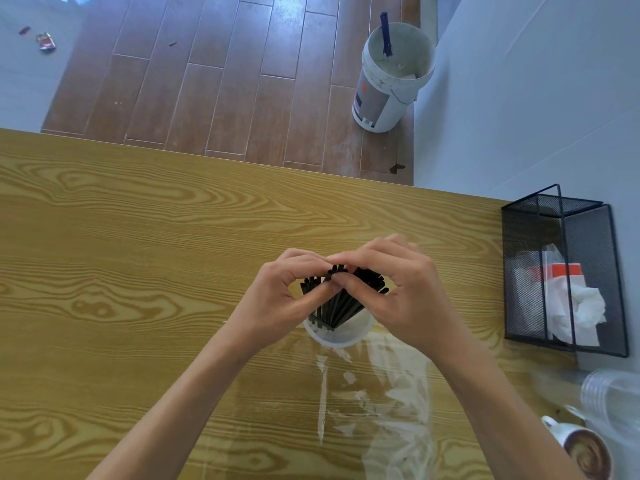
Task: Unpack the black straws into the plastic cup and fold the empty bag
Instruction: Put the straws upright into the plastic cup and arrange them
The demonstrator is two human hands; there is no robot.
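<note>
Wooden table [138, 237]: left hand [277, 299] and right hand [401, 292] pinch straws [341, 303] above the cup [337, 336]; a hard press could tip it onto the bag [391, 403] behind the wrists.

Coffee mug [585, 452] cut off, btm-right edge

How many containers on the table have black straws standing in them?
1: the clear plastic cup near the table's middle, straws fanned out under both hands. The mesh rack at right holds only white packets; the stacked cups show none.
</note>
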